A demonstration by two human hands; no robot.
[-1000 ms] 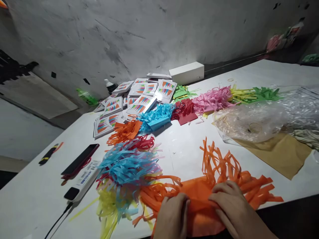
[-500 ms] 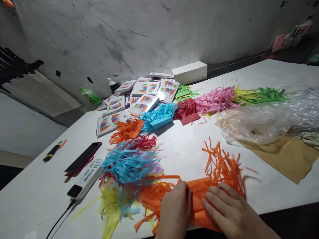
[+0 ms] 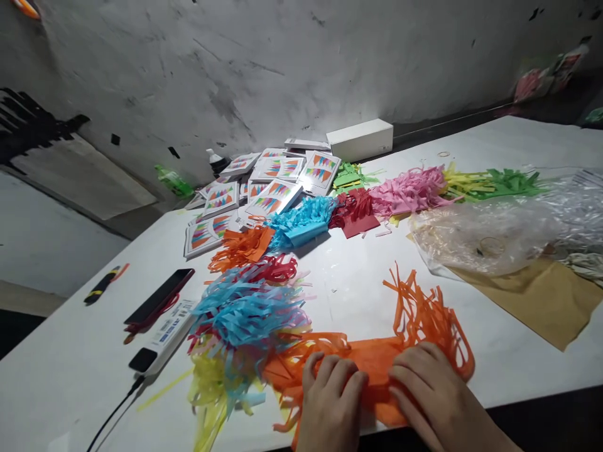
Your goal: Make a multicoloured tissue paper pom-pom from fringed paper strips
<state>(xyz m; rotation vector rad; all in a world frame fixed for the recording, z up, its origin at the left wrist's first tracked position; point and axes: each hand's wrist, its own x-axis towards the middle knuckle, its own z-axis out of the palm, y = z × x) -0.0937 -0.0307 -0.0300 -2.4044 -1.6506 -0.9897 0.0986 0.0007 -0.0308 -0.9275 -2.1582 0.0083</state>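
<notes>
A white table (image 3: 518, 135) stands against a scuffed grey wall (image 3: 282, 56). On it lie a black phone (image 3: 159, 296), a white power bank (image 3: 162, 336), a heap of white printed cards (image 3: 264, 182), a white rectangular box (image 3: 359, 139), a crumpled clear plastic bag (image 3: 494, 235) over brown paper (image 3: 532, 301), and fringed paper bundles in blue (image 3: 245, 311), pink (image 3: 407, 188) and green (image 3: 511, 182).
</notes>
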